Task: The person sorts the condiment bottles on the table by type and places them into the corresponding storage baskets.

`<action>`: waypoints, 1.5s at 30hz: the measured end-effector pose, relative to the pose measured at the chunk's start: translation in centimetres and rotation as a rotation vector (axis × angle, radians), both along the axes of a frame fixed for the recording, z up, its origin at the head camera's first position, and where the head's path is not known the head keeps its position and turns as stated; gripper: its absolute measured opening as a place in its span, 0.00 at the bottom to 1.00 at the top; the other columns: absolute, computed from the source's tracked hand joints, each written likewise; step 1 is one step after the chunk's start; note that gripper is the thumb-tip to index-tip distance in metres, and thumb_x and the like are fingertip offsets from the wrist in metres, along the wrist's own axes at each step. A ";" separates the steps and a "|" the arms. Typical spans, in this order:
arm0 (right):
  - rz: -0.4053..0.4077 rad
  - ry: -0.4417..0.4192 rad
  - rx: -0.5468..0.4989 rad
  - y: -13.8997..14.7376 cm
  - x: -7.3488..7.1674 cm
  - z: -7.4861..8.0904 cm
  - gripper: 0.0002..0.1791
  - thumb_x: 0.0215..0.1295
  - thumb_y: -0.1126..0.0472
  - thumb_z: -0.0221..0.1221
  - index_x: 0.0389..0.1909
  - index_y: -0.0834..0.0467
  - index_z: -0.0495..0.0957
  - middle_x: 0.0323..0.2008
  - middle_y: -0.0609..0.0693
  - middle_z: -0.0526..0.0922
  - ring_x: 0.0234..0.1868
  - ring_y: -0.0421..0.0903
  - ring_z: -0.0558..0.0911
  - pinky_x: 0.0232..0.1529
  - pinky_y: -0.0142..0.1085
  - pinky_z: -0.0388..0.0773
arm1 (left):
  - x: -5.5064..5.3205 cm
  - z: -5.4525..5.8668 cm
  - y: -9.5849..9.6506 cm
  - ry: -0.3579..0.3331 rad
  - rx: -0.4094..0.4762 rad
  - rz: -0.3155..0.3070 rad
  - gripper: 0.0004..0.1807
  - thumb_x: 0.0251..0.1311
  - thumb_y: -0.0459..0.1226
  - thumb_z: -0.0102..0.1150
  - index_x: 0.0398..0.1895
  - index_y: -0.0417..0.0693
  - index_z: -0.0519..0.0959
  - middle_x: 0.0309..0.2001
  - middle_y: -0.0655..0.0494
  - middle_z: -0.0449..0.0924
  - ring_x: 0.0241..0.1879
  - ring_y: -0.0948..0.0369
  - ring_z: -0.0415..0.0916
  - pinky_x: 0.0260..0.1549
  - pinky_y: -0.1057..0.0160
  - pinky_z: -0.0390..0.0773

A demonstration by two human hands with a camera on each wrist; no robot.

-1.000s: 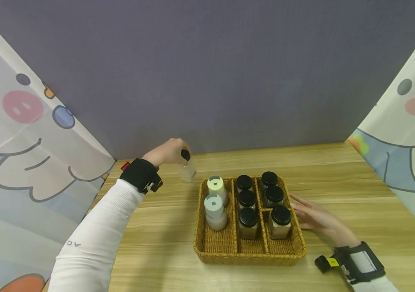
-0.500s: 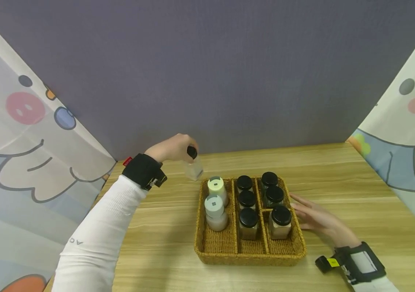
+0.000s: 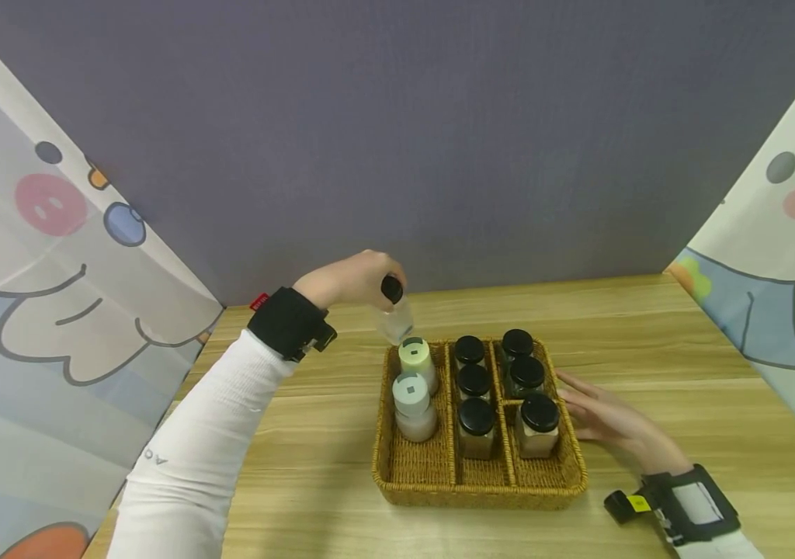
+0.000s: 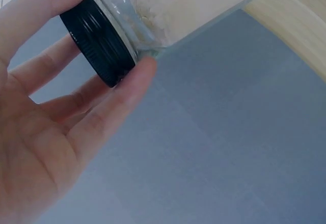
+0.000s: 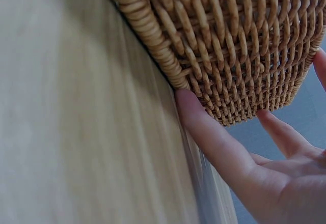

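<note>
My left hand pinches a clear glass jar by its black screw lid, just behind the back left corner of the wicker basket. In the left wrist view, thumb and fingers grip the lid's edge, and pale powder fills the tilted glass jar. At the basket's right wall, my right hand rests with its fingers extended. The right wrist view has a fingertip against the bottom edge of the woven wall.
Inside the basket's left section stand a yellow-capped bottle and a white-capped bottle. Several black-lidded jars fill the middle and right sections. The wooden table meets a grey partition behind.
My left hand has carried the jar rightward, from the table left of the basket to just behind its back left corner. The right hand and basket stay put.
</note>
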State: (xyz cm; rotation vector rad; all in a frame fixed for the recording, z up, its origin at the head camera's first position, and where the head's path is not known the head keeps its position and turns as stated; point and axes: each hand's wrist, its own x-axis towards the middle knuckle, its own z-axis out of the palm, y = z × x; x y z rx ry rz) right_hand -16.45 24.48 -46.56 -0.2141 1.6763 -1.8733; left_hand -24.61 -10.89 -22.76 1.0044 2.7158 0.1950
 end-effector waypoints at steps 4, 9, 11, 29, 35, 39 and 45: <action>-0.001 -0.001 0.009 0.0 0.0 0.0 0.39 0.69 0.52 0.41 0.66 0.59 0.24 0.64 0.70 0.31 0.63 0.55 0.56 0.54 0.51 0.66 | 0.4 0.2 0.9 0.003 -0.015 -0.023 0.16 0.47 0.32 0.61 0.43 0.46 0.77 0.44 0.53 0.75 0.44 0.58 0.69 0.37 0.63 0.73; -0.009 -0.009 0.011 0.1 0.2 0.0 0.39 0.68 0.51 0.41 0.66 0.58 0.25 0.64 0.70 0.31 0.63 0.56 0.55 0.54 0.50 0.67 | 0.9 0.6 2.0 -0.004 -0.022 -0.068 0.16 0.48 0.33 0.61 0.44 0.45 0.77 0.44 0.53 0.74 0.43 0.58 0.68 0.35 0.64 0.73; -0.012 -0.012 0.001 0.2 0.2 0.0 0.39 0.68 0.52 0.41 0.66 0.58 0.25 0.64 0.70 0.31 0.61 0.50 0.62 0.54 0.50 0.67 | 1.1 0.7 2.5 -0.010 -0.023 -0.091 0.16 0.48 0.33 0.61 0.44 0.45 0.76 0.45 0.53 0.74 0.42 0.59 0.69 0.35 0.65 0.73; -0.041 -0.054 -0.029 0.3 0.4 0.2 0.39 0.67 0.53 0.43 0.66 0.57 0.27 0.64 0.69 0.31 0.53 0.38 0.69 0.54 0.50 0.67 | 3.8 1.1 7.2 -0.019 -0.049 -0.279 0.17 0.50 0.34 0.60 0.46 0.47 0.76 0.42 0.55 0.73 0.37 0.62 0.67 0.29 0.71 0.69; -0.042 -0.050 -0.044 0.2 0.4 0.2 0.40 0.67 0.53 0.44 0.66 0.57 0.27 0.64 0.69 0.31 0.49 0.34 0.71 0.53 0.50 0.68 | 4.8 1.1 8.3 -0.004 -0.058 -0.302 0.16 0.50 0.35 0.60 0.44 0.50 0.77 0.40 0.57 0.72 0.37 0.63 0.66 0.30 0.72 0.68; -0.039 -0.043 -0.051 0.2 0.4 0.2 0.39 0.68 0.53 0.43 0.66 0.57 0.27 0.64 0.69 0.31 0.49 0.34 0.71 0.53 0.50 0.68 | 5.5 1.1 8.8 0.009 -0.067 -0.323 0.15 0.50 0.35 0.59 0.44 0.50 0.77 0.41 0.58 0.72 0.39 0.63 0.64 0.31 0.72 0.66; -0.031 -0.045 -0.060 0.4 0.4 0.1 0.39 0.68 0.54 0.42 0.67 0.57 0.27 0.66 0.64 0.42 0.48 0.32 0.71 0.53 0.49 0.68 | 6.5 1.1 9.8 0.014 -0.096 -0.378 0.17 0.52 0.35 0.57 0.47 0.47 0.76 0.46 0.55 0.73 0.44 0.62 0.66 0.35 0.72 0.67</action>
